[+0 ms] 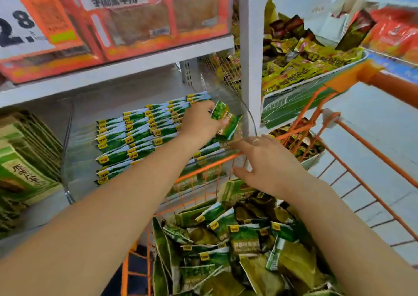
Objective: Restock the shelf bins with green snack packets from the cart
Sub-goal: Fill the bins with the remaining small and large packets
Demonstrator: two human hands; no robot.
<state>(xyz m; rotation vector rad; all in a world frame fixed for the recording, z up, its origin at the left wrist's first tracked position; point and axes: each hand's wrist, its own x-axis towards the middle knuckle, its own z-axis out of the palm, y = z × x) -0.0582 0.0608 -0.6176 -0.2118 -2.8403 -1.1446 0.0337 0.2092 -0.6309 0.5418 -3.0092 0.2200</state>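
I observe the left hand (199, 121) reaching into the clear shelf bin (250, 123), its fingers and thumb curled round a small clutch of green snack packets (225, 119). I cannot count how many are in that grip; at least one face shows plainly, and a second edge appears behind it. The right hand (269, 162) hovers at the bin's front lip, just below and to the right of the left hand, fingers spread and relaxed, gripping nothing that I can see; a ring (255, 140) shows on one finger.

Progress, in my judgement: well under way, not finished. To the left of the left hand, stocked packets (144, 133) stand in overlapping rows, roughly three columns deep; individual count is beyond me, several dozen at a guess. The corner of the bin under the held packets looks unfilled.

Remaining stock: the orange wire cart (362, 160) beneath the right forearm holds a loose heap of green packets (226, 239), far too jumbled to count, certainly more than twenty.

Also noted: one stack of green boxes (24, 160) well to the left of the left forearm, and orange packaged goods (135, 19) on the shelf above.
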